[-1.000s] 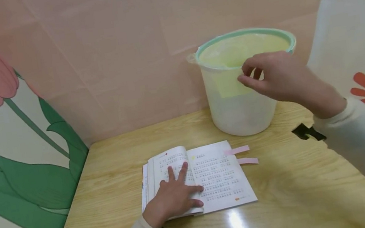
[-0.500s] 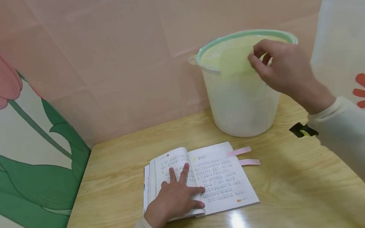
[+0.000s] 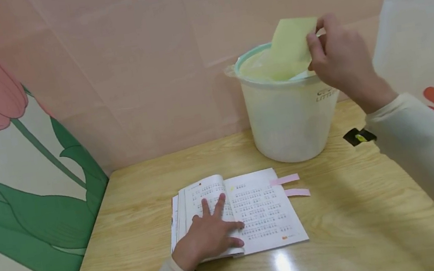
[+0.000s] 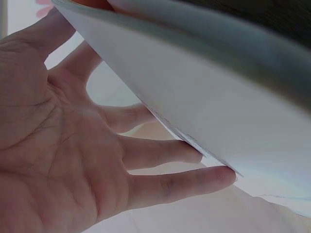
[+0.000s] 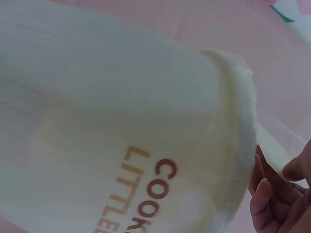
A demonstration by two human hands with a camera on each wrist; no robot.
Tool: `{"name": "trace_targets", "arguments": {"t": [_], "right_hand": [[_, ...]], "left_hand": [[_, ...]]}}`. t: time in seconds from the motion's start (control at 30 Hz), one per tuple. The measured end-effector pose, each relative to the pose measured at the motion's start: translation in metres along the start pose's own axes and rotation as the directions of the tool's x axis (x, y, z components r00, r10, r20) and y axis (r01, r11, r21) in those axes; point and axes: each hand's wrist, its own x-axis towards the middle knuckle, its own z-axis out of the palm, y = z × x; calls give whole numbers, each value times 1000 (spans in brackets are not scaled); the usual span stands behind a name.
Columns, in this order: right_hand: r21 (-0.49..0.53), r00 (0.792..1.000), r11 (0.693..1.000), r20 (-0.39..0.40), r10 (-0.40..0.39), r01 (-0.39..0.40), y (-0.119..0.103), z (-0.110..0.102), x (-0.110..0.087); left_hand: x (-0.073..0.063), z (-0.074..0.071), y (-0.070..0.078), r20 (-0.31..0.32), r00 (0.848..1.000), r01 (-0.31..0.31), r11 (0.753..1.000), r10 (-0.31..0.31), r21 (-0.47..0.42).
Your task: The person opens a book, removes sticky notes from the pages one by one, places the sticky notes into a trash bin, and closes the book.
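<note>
Above the trash bin [image 3: 290, 120], my right hand [image 3: 344, 59] pinches a pale yellow sheet of paper [image 3: 294, 41] by its right edge. The sheet is tilted, and its lower part overlaps the bin's opening; how far it reaches inside I cannot tell. In the right wrist view, the right hand [image 5: 284, 199] is beside the bin's rim, with a strip of the paper [image 5: 273, 150] visible. My left hand [image 3: 210, 236] rests with spread fingers on the left page of an open book [image 3: 266, 216]. The left wrist view has the fingers straight against the page [image 4: 194, 97].
Two pink paper tabs [image 3: 297, 192] stick out from the book's right edge. The bin has a green rim, a clear liner and lettering [image 5: 158, 189]; it stands at the back right of the wooden table [image 3: 126, 203], near a pink wall covering [image 3: 149, 71].
My right hand has risen with the yellow sheet, from in front of the bin's side to above its rim. The left hand stays on the book.
</note>
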Motion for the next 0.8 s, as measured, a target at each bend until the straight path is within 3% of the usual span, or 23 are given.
{"name": "trace_targets", "arguments": {"t": [0.1, 0.3, 0.53, 0.8], "right_hand": [[-23, 997, 998, 51, 54, -53, 4, 1, 6], [-103, 990, 993, 116, 76, -64, 15, 7, 17], [-128, 965, 987, 227, 129, -102, 27, 17, 22], [-157, 948, 979, 269, 170, -131, 30, 18, 27]], "left_hand": [[1, 1, 0, -1, 1000, -4, 1000, 4, 12], [1, 0, 0, -7, 1000, -5, 1000, 6, 29], [0, 0, 2, -1, 1000, -1, 1000, 1, 28], [1, 0, 0, 3, 1000, 3, 1000, -3, 23]]}}
